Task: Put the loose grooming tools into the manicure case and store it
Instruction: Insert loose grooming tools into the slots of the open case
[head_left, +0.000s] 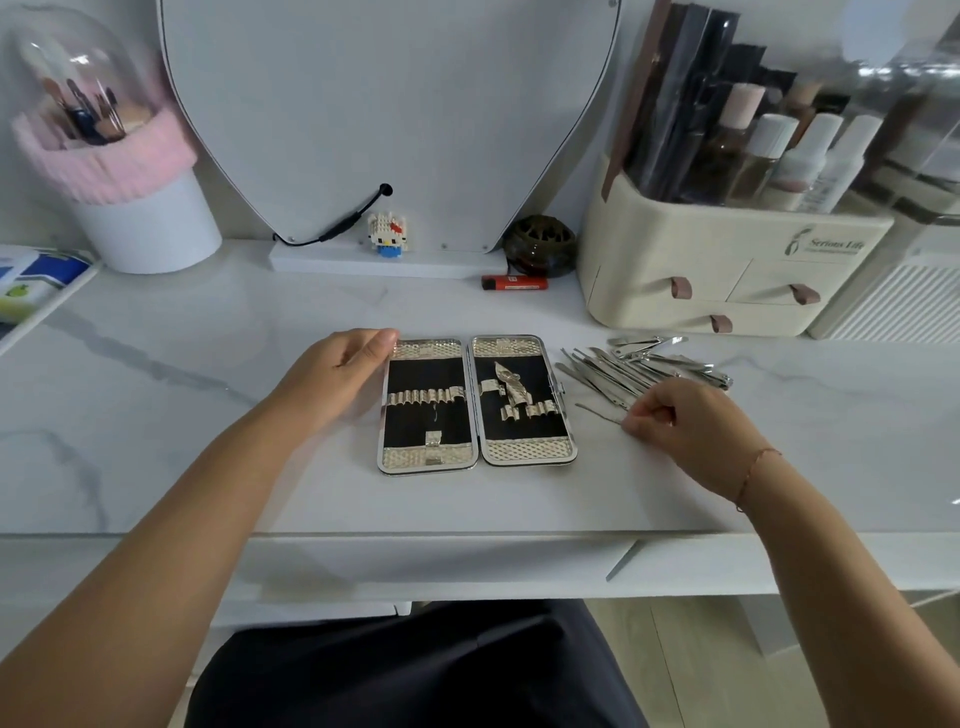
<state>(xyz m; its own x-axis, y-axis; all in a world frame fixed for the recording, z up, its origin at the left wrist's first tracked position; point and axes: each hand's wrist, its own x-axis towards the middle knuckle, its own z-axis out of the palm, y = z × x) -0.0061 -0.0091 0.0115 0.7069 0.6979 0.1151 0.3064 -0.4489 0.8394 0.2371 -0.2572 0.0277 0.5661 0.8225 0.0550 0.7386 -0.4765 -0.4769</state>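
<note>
Nearest, dark trousers (415, 670) under the marble-veined white table (156, 415). Far left, clear-domed brush holder (145, 223), fluffy pink rim, brushes (88, 114) inside. Left hand (345, 371) relaxed, fingertips on the top-left corner of the manicure case (431, 460), open flat mid-table: black lining, silver loops, one metal piece (511, 384) in its right half. Right hand (680, 421) curled, pinching a thin tool (597, 410) beside the loose steel tools (639, 364). Behind, cream organiser (701, 260) holding bottles (774, 150).

Tool (597, 410) end behind right hand (685, 423), tray (47, 309) cropped
</note>
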